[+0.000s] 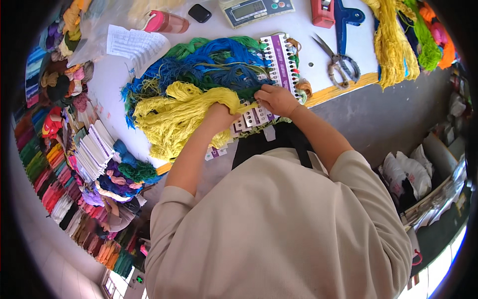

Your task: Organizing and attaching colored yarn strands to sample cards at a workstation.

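A thick yellow skein of thread lies over the near edge of the table, and my left hand is closed in its right end, fingers partly hidden by the strands. From there a narrow yellow strand runs to my right hand, whose fingers are pinched at it over a punched thread card. That white and purple card has holes along both sides, with coloured threads tied along its right side. More punched cards lie below my hands. Blue skeins and green skeins are heaped behind the yellow one.
Scissors lie right of the card, by a blue clamp-like tool. Farther back are a digital scale, a pink-capped bottle and a paper sheet. Yellow skeins hang over the table's right edge.
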### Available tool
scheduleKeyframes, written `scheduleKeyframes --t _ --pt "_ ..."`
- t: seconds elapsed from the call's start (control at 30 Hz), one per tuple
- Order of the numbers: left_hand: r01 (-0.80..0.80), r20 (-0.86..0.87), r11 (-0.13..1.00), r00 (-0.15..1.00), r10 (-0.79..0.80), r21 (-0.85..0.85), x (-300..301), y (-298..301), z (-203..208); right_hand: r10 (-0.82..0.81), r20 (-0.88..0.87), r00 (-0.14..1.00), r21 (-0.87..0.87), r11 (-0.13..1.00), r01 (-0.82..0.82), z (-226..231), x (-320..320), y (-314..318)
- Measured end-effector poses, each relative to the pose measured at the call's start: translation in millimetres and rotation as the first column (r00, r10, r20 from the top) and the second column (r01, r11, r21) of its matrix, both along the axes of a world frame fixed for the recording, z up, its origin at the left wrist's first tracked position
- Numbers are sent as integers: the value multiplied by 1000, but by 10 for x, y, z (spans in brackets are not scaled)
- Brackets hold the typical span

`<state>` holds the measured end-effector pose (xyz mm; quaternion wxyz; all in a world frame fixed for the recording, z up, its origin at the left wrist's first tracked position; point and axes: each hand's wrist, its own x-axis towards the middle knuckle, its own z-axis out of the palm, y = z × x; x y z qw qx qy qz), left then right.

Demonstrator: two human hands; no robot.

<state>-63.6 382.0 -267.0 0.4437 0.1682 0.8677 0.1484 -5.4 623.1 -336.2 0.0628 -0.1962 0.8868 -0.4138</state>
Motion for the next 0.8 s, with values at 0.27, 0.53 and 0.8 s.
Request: scheduleKeyframes --t 0.27,0.53,0.8 --pt "-632 369 771 701 611 -75 -408 -505 532 -16 11 1000 -22 1000 16 -29 -8 24" --pt "-907 425 270 394 815 323 -535 -1101 993 -85 254 963 -184 974 135 93 -54 -9" --pt "-718 783 -355 619 70 599 159 -506 1635 63 693 718 -584 634 508 1391 -361 -598"
